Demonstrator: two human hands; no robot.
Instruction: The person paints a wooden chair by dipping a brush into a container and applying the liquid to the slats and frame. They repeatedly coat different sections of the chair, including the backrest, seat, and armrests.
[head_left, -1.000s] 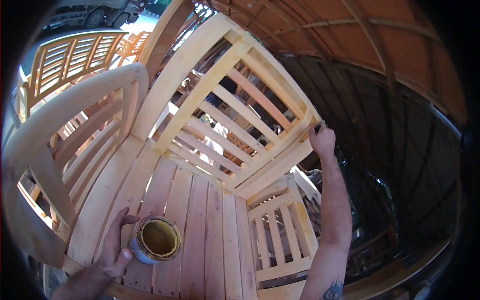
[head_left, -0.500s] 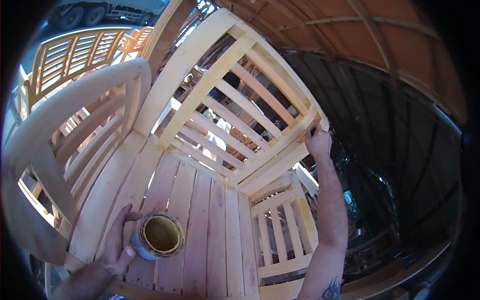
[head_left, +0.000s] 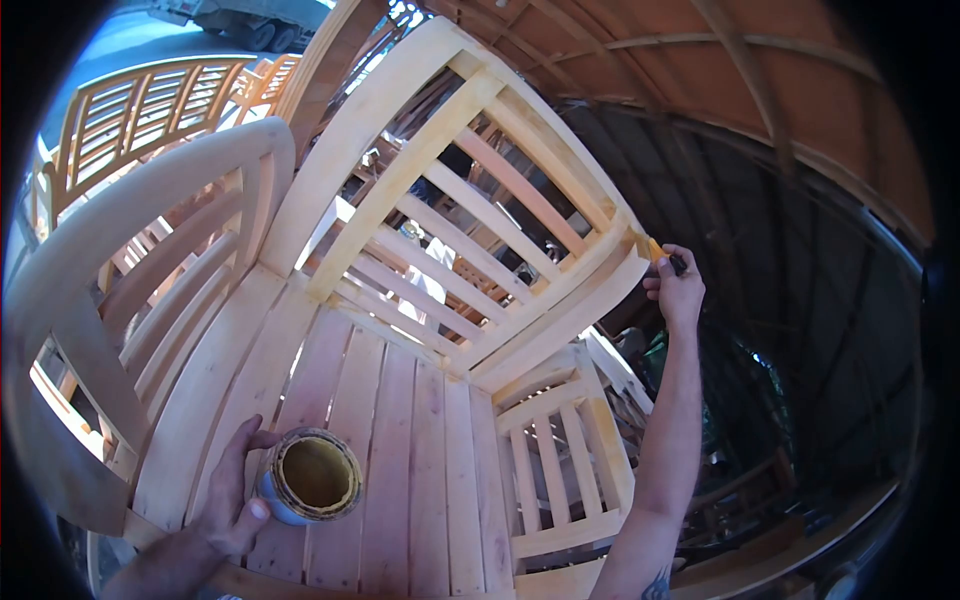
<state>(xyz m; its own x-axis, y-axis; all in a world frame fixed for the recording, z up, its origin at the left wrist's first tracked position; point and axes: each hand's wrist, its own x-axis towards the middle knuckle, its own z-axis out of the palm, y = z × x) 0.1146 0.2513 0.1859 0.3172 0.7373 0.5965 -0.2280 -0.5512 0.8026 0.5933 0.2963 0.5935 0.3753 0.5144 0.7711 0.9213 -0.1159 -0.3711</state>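
Observation:
My left hand is wrapped around the side of a small round can, at the lower left. The can tilts toward me, and yellowish-brown liquid shows inside its smeared rim. In my right hand is a paintbrush with a dark handle end and a yellow-orange part near the wood. Its tip meets the right end of a pale slatted wooden backrest; the bristles are too small to make out. The backrest rises from a plank seat, over which the can is held.
Slatted wooden armrest sides stand at the left and lower right. Behind at the upper left is an orange-toned slatted bench, with a truck beyond. A roof with wooden beams hangs overhead. Someone in white is partly visible through the slats.
My right hand has moved right and outward around the backrest's end, and the brush now shows. My left hand and the can have shifted only slightly. The truck appears farther right.

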